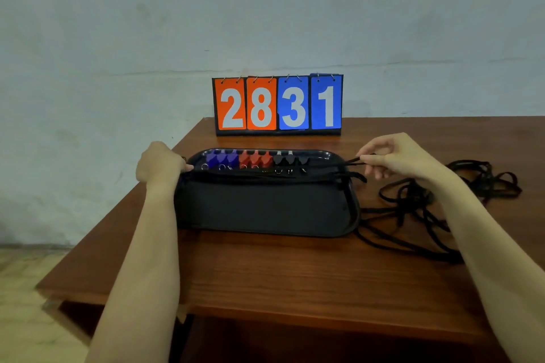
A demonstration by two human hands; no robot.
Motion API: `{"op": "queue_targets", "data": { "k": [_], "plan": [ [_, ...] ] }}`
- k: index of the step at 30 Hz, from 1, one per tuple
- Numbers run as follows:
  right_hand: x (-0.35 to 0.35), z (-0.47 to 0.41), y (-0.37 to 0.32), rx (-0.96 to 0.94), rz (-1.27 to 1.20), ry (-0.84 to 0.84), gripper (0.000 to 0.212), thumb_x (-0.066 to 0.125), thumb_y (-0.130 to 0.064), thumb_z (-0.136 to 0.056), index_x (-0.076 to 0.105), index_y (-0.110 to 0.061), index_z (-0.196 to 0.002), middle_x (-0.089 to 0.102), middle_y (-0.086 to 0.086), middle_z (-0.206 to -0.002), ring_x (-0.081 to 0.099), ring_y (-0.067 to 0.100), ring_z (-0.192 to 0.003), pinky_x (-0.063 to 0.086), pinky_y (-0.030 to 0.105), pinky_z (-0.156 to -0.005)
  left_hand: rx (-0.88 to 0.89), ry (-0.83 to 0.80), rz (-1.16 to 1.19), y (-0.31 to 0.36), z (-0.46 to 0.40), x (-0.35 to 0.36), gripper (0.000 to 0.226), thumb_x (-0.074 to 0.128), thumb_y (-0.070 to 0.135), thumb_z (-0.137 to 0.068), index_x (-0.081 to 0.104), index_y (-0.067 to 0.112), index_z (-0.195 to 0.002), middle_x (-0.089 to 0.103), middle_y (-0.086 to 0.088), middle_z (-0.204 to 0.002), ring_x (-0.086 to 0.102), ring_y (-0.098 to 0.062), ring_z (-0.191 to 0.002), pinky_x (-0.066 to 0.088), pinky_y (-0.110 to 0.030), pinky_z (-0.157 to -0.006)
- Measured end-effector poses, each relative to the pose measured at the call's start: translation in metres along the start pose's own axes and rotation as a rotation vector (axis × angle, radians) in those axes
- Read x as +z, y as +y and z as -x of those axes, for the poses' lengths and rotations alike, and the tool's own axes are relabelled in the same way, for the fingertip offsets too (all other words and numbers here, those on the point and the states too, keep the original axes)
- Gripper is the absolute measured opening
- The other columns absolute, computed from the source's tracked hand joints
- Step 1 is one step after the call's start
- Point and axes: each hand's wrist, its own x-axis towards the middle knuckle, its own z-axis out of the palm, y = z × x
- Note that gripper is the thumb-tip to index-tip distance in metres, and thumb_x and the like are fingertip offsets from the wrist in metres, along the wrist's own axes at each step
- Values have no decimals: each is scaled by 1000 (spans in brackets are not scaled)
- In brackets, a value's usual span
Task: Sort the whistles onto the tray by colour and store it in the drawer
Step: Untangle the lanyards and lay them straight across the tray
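Nine whistles (255, 158) sit sorted on the tray (339, 209): blue, red, black. Left hand (159, 163) grips its rim; right hand (395, 158) pinches a cord (352, 160). Drawer step is left.

brown wooden table (295, 268) against pale, perhaps stained wall (177, 23).

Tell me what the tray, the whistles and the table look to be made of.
Tray: probably black plastic; glossy rim, matte floor. Whistles: likely moulded plastic in solid blue, red and black, with small metal rings. Table: wood or wood veneer; reddish-brown grain with a soft sheen.
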Motion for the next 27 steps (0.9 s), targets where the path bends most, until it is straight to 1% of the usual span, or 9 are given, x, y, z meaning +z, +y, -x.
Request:
{"op": "queue_targets", "data": {
  "k": [2, 4, 8, 11, 15, 19, 23, 25, 27],
  "plan": [
    [0, 0, 2, 7, 37, -12, 8, 61, -5, -91, 68, -1, -90, 70, 13, -67, 58, 9, -44, 46, 16, -44, -12, -6, -31, 0, 0, 1, 37, 81, 21, -74, 59, 2, -97, 61, -17, -93, 59, -33, -85, 43, -35, -66],
    [2, -1, 4, 11, 85, -20, 8, 64, -8, -90, 68, -4, -84, 70, 10, -63, 58, 10, -45, 46, 18, -45, -9, 9, -47, 0, -1, 3, 34, 80, 20, -75, 56, 3, -92, 60, -16, -91, 55, -31, -80, 41, -33, -64],
    [12, -4, 6, 16, 234, -31, 12, 71, -18, -85, 68, -8, -79, 68, 0, -53, 58, 7, -44, 46, 20, -54, -12, 41, -48, -3, -5, 4, 31, 79, 15, -77, 51, 3, -85, 53, -15, -81, 50, -30, -73, 30, -27, -49],
    [21, -7, 7, 1, 370, 0, 15, 73, -22, -83, 65, -13, -73, 63, -6, -44, 61, 8, -50, 44, 21, -56, 4, 22, -68, -5, -6, 5, 30, 78, 13, -78, 50, 3, -86, 51, -13, -74, 50, -30, -74, 32, -28, -50],
    [26, -8, 7, -5, 414, 28, 16, 72, -23, -84, 63, -16, -72, 63, -6, -49, 59, 5, -51, 44, 22, -57, 23, 3, -112, -7, -4, 6, 33, 79, 10, -76, 49, 4, -89, 59, -19, -94, 60, -37, -92, 40, -34, -67],
    [26, -7, 7, -1, 415, 30, 15, 71, -26, -85, 64, -14, -79, 67, -2, -56, 62, 8, -56, 46, 22, -59, 55, 34, -123, -6, -4, 10, 30, 77, 10, -77, 52, 4, -92, 58, -17, -93, 59, -34, -88, 40, -33, -65],
    [14, -3, 6, 10, 366, 57, 22, 68, -36, -85, 63, -15, -85, 69, -1, -63, 66, 10, -61, 48, 23, -61, 140, 114, -137, 2, -1, 15, 31, 76, 12, -78, 59, 4, -103, 59, -21, -111, 61, -36, -92, 43, -36, -61],
    [5, -2, 5, 30, 385, 101, 23, 66, -36, -87, 62, -14, -89, 69, 0, -68, 65, 11, -65, 53, 29, -70, 220, 145, -142, 10, 4, 19, 27, 72, 15, -82, 60, 4, -103, 59, -21, -110, 61, -34, -91, 44, -35, -62],
    [-4, 0, 3, 66, 424, 119, 21, 66, -33, -87, 62, -12, -88, 68, 1, -71, 64, 13, -69, 54, 35, -78, 344, 123, -129, 23, 14, 26, 27, 67, 21, -87, 60, 6, -108, 62, -16, -109, 61, -29, -93, 47, -34, -69]
  ]
}}
